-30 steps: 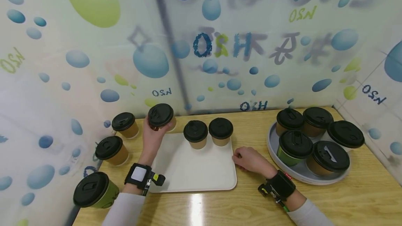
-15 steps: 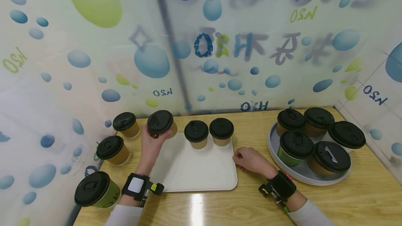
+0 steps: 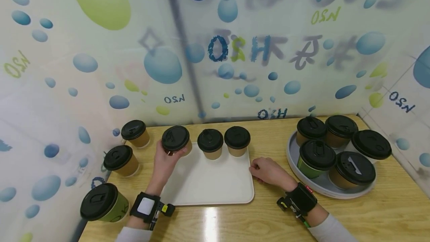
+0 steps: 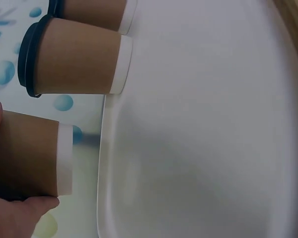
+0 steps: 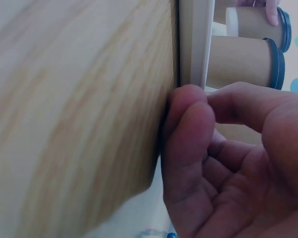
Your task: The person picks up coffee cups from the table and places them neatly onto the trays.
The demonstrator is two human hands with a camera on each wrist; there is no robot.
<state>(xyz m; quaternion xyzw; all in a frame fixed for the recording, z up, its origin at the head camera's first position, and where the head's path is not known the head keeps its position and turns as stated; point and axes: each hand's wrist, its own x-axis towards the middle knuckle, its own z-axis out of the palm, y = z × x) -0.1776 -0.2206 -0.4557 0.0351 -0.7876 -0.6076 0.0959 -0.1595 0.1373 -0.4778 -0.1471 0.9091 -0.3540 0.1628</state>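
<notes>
My left hand (image 3: 165, 161) grips a brown paper coffee cup (image 4: 27, 153) with a black lid, thumb and fingers round its sides. The cup's white base shows raised above the far left part of the white tray (image 3: 215, 186). Two similar cups stand in a row along the tray's far edge, a middle cup (image 3: 211, 148) and a right cup (image 3: 237, 143). My right hand (image 3: 272, 174) rests on the table beside the tray's right rim. Its fingers are loosely curled, with the fingertips right at the rim, and hold no cup.
On the left stand two brown lidded cups, a far one (image 3: 136, 133) and a nearer one (image 3: 122, 161), and a larger green cup (image 3: 105, 204). A round grey tray (image 3: 299, 176) with several lidded cups is at the right. A patterned wall sheet (image 3: 215, 92) rises behind the wooden table.
My left hand has moved the coffee cup nearer and lower, then slightly right, in line with the other two cups. The right hand stays where it was.
</notes>
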